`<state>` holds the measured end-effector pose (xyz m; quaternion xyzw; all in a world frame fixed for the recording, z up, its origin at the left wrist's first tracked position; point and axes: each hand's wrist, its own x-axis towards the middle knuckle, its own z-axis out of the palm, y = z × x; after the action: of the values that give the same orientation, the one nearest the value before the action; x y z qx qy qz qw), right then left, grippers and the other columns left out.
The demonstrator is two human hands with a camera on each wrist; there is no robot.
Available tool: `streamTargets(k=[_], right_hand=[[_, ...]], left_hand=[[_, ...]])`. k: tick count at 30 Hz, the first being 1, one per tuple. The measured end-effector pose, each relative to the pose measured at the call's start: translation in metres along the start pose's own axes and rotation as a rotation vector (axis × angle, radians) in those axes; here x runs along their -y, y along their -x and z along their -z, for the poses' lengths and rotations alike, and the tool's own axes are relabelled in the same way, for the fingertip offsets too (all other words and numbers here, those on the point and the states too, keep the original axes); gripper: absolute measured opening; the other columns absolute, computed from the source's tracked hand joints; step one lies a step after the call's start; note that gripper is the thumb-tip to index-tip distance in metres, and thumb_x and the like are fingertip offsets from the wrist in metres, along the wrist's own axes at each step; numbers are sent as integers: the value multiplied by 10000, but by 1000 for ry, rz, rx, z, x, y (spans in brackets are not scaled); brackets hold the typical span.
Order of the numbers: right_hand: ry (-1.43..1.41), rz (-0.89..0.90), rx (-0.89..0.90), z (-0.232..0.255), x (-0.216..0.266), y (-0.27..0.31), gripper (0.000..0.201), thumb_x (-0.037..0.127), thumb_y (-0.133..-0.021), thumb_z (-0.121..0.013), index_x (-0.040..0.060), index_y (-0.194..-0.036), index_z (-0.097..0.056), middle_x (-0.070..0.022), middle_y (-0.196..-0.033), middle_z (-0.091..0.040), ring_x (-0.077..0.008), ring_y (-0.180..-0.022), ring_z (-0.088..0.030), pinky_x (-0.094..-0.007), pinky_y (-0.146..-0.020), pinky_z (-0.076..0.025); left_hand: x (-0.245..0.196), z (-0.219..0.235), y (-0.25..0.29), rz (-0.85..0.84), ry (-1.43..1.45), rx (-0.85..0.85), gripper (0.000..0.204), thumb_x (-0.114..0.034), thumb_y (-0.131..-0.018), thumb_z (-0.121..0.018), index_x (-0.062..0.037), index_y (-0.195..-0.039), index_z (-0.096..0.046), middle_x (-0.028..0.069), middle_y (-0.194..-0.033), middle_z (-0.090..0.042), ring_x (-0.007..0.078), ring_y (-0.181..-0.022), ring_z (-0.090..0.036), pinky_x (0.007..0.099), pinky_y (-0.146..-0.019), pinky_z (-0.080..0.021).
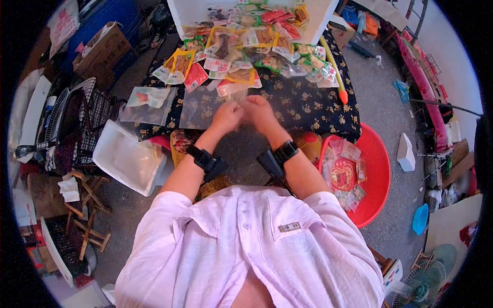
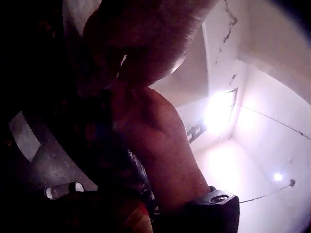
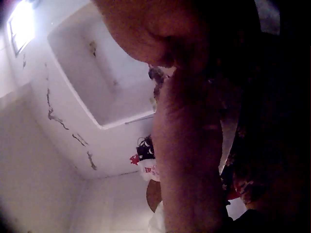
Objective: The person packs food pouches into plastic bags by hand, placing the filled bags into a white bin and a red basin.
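Both hands are close together over the near edge of the cloth-covered table (image 1: 308, 110), knuckles almost meeting. The left hand (image 1: 227, 118) has its fingers curled and pinches a piece of clear plastic bag (image 1: 236, 96). From the other side the right hand (image 1: 261, 115), slightly blurred, pinches the same plastic. The fingertips are mostly hidden, and both wrist views are dark. A flat clear bag (image 1: 197, 109) lies just left of the hands. Further left, another clear bag (image 1: 147, 115) has food packets in it. Right beyond the hands lies a red-and-yellow packet (image 1: 241, 77).
Many sealed food packets (image 1: 226, 43) spill from a white foam box (image 1: 177, 15) at the table's back. A yellow stick with an orange tip (image 1: 343, 96) lies on the right. A red basin (image 1: 377, 190) holds packets; a white foam box (image 1: 110, 154) stands at lower left.
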<state>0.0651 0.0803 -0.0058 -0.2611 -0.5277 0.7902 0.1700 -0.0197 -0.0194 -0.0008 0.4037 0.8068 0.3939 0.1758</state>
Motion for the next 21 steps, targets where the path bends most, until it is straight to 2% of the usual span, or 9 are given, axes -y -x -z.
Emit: streamTargets(k=[4,7,10,18,21], right_hand=[[-37,-11,30,3,-6,-5,229,66,-759,-499,15,-975,-442,-65,-856,-516,-166,-714,-522,-268,-577,-468],[-55,-26,20,2,-3,-2,229,62,-759,-496,14,-976,-440,-65,-861,-514,-167,-720,-522,-274,-577,-471],[-14,-34,-10,-1,3,0,229,56,-758,-496,13,-976,-440,-66,-870,-513,-167,-726,-522,-277,-575,-473],[16,59,43,4,-6,-4,220,63,-759,-498,21,-971,-455,-70,-882,-522,-162,-721,-528,-264,-565,-462],[213,109,3,4,-4,-5,206,69,-754,-499,12,-950,-470,-68,-862,-532,-149,-704,-523,-254,-559,-450]], left_hand=[[-5,4,-1,140,105,94,257,-258,-715,-486,-8,-697,-548,169,-746,-555,305,-733,-539,377,-644,-413],[1,-2,-4,82,32,2,284,-288,-726,-494,-11,-710,-550,160,-752,-561,305,-732,-541,379,-638,-412],[4,-5,-4,93,73,-50,303,-313,-724,-505,-13,-719,-550,161,-739,-561,305,-725,-542,378,-628,-411],[-14,1,-1,149,2,-50,265,-296,-706,-504,-33,-711,-544,163,-725,-556,304,-724,-540,377,-615,-409],[-12,-1,-2,117,-40,-66,235,-264,-683,-502,-33,-701,-535,160,-724,-554,309,-725,-535,385,-611,-407]])
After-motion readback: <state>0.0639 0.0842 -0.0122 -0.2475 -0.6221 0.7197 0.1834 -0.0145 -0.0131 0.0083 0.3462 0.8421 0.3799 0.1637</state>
